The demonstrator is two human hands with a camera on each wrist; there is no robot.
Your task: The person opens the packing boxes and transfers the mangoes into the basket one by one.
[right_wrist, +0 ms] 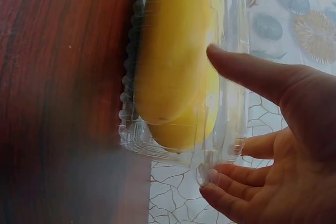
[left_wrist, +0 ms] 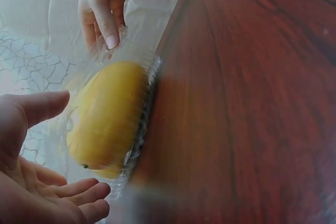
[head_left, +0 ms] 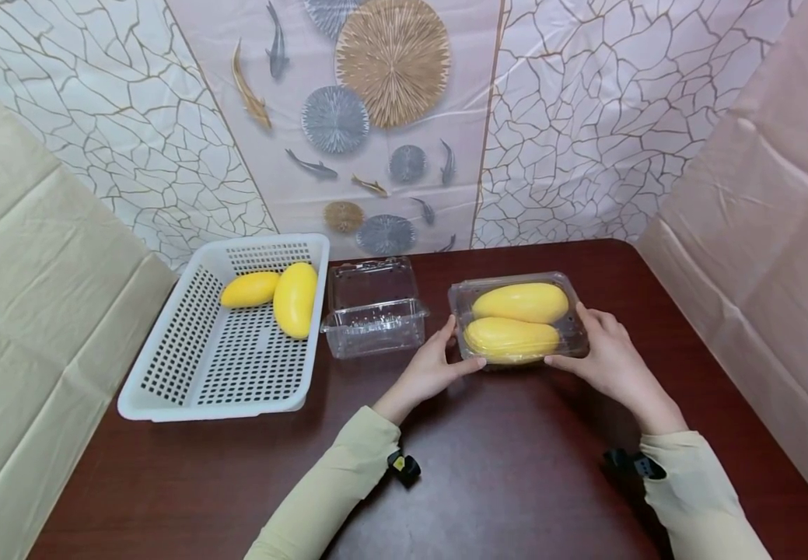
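A clear plastic clamshell box (head_left: 461, 295) stands on the table's right half, its lid down over two yellow mangoes (head_left: 519, 303) lying side by side. My left hand (head_left: 437, 364) is at the box's front left corner, thumb toward the front edge. In the left wrist view its fingers (left_wrist: 86, 195) are spread and relaxed beside the box's end. At the opposite corner, my right hand (head_left: 610, 358) grips the box, thumb at the front edge and fingers along the right side. The right wrist view shows those fingertips (right_wrist: 210, 187) at the corner of the clear rim (right_wrist: 131, 135).
Left on the table is a white perforated basket (head_left: 218, 404) with two more mangoes (head_left: 295, 300) near its back right. Between basket and filled box sits another clear clamshell box (head_left: 376, 340), lid raised. Patterned cloth (head_left: 585, 117) hangs behind, with beige cloth walls on both sides.
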